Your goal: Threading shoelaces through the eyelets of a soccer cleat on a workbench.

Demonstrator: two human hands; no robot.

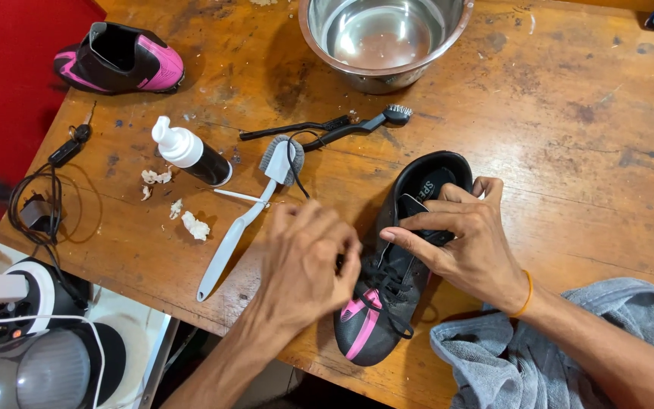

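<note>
A black shoe with pink stripes (372, 326) lies on the wooden table (569, 151), toe toward me. My right hand (463, 246) rests on the shoe's tongue near its opening, fingers pressing it down. My left hand (304, 261) is at the shoe's left side, fingers pinched on the black lace (391, 303). The matching second shoe (119, 59) sits at the table's far left corner.
A steel bowl of water (384, 34) stands at the back. A grey long-handled brush (240, 220), two black brushes (350, 125), a foam pump bottle (191, 151) and white scraps (194, 226) lie left of the shoe. A grey towel (554, 348) is at right. Cables and appliances (32, 303) sit at lower left.
</note>
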